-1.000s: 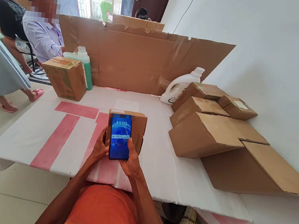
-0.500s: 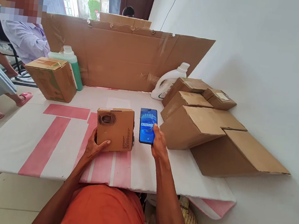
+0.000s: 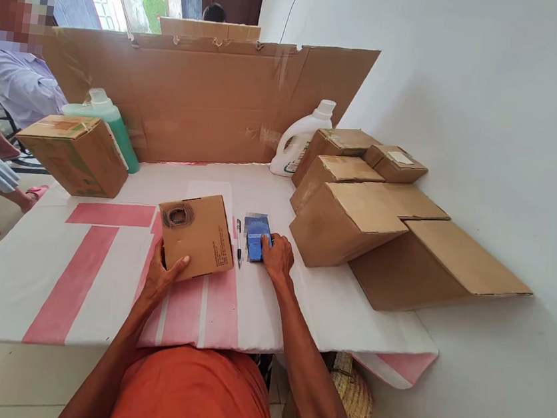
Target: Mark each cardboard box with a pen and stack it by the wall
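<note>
Cardboard box [image 3: 198, 235] gripped by left hand [image 3: 163, 277] – right hand [image 3: 277, 258] holds one phone [image 3: 257, 235].

Six boxes [image 3: 198, 235], two bottles [image 3: 297, 139], one phone [image 3: 256, 235].

boxes [image 3: 351, 227] crowd right — left open

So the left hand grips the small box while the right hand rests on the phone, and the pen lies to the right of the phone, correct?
Not quite. In the head view the pen lies left of the phone, between it and the small box. The left hand grips that box; the right hand rests on the phone.
</note>
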Demonstrator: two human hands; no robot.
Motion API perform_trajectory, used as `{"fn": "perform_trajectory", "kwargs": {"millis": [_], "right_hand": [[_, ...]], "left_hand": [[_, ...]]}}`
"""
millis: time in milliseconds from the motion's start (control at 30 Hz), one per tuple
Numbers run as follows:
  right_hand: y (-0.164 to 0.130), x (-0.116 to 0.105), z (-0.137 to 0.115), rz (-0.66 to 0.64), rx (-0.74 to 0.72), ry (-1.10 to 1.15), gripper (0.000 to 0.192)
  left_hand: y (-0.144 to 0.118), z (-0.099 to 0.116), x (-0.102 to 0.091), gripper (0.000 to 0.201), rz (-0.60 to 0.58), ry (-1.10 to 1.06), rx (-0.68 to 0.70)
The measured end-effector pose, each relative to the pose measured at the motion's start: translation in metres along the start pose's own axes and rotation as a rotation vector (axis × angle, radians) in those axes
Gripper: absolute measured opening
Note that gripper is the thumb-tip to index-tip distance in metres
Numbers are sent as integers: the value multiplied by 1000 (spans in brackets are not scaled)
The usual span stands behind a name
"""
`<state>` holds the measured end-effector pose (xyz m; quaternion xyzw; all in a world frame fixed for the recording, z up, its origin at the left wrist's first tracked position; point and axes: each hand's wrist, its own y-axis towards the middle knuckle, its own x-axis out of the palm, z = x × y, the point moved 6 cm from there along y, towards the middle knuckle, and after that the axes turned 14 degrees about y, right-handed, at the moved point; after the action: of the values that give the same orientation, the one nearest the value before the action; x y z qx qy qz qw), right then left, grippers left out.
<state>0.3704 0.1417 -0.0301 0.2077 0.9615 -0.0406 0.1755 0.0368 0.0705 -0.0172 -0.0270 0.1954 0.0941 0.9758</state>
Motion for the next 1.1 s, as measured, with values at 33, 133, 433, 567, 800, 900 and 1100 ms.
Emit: {"fn": "perform_trajectory", "kwargs": {"millis": [33, 133, 433, 567, 800, 900, 1100], "right_hand": [[-4, -2, -3, 7, -23, -1, 24], [-26, 4, -19, -47, -130, 58, 34], [-138, 86, -47, -563, -261, 439, 77], [-155, 65, -66, -587, -271, 410, 80], [-143, 33, -125, -528, -368, 394, 60], [-142, 37, -117, -553, -271, 418, 57], [-149, 57, -71, -758, -214, 403, 105]], "left_hand": [[1, 0, -2, 86, 8, -5, -3], [5, -3, -8, 78, 32, 12, -22], [-6, 5, -41, 74, 116, 161, 50], [-31, 11, -75, 79, -89, 95, -91], [-42, 40, -97, 81, -9, 150, 5], [-41, 31, -86, 80, 27, 123, 35], [-51, -21, -72, 89, 35, -65, -69]]}}
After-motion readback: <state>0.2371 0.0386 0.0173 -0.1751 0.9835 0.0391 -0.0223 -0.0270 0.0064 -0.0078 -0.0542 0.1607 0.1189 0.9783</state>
